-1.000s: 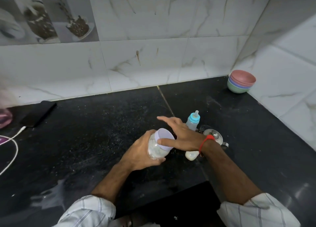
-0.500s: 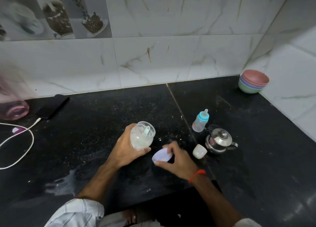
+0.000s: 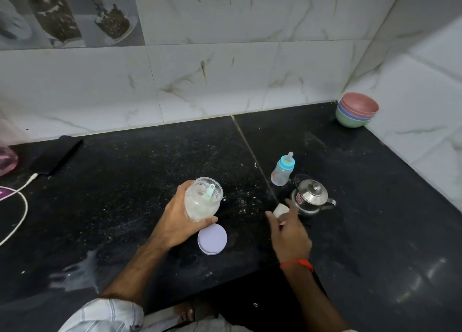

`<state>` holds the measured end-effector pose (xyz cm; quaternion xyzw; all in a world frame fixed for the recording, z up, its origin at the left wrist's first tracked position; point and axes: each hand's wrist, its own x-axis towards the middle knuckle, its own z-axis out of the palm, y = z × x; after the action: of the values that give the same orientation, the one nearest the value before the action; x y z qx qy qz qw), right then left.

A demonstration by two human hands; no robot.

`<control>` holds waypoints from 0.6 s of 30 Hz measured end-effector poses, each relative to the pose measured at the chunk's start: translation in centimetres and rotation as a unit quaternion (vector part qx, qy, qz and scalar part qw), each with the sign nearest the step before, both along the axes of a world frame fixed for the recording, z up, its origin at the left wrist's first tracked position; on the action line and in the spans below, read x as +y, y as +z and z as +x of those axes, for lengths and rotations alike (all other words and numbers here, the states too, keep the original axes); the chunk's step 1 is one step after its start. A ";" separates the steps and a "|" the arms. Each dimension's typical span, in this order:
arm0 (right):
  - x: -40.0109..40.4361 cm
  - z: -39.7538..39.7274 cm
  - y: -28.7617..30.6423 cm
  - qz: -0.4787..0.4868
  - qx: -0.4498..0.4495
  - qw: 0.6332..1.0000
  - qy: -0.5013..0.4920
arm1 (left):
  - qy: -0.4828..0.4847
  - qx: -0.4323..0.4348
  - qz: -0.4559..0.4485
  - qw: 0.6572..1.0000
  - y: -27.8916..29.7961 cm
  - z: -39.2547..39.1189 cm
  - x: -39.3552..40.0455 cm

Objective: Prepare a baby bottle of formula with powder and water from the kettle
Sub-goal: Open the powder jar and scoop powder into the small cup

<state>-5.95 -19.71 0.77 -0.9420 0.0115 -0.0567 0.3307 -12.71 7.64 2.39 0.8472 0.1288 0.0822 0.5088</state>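
Note:
My left hand (image 3: pixel 178 220) grips a clear powder jar (image 3: pixel 203 198), open at the top, with white powder and a pale green scoop inside. Its lilac lid (image 3: pixel 212 239) lies flat on the black counter just below the jar. My right hand (image 3: pixel 290 228) hovers with spread, relaxed fingers over a small white cap (image 3: pixel 280 209), holding nothing. A baby bottle (image 3: pixel 282 171) with a blue collar and teat stands upright behind it. Right of the hand sits a small steel kettle (image 3: pixel 311 198) with its lid on.
A stack of coloured bowls (image 3: pixel 356 110) fills the back right corner. A dark phone (image 3: pixel 57 154) with a white cable (image 3: pixel 18 199) lies at the left, near a pink container (image 3: pixel 6 158). Spilled white powder (image 3: pixel 77 273) marks the counter's front left.
My right hand took the lilac lid off the jar, laid it on the counter, let go and moved right toward the white cap. My left hand keeps hold of the jar.

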 end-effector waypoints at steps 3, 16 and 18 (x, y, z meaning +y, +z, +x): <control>-2.5 1.4 0.1 -0.099 0.135 0.986 -0.020 | -0.014 -0.002 -0.006 1.000 0.2 0.4 -0.9; -1.3 0.1 -1.2 -0.160 0.012 0.971 0.179 | -0.064 0.003 0.017 0.998 0.6 0.1 -3.4; -1.1 0.0 -1.3 -0.147 -0.001 0.971 0.190 | -0.059 0.003 0.021 0.998 0.6 -0.1 -3.5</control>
<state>-5.91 -20.77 -0.51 -0.9652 -0.1764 0.0049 0.1931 -12.81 4.18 2.98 0.8642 0.0781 0.0523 0.4942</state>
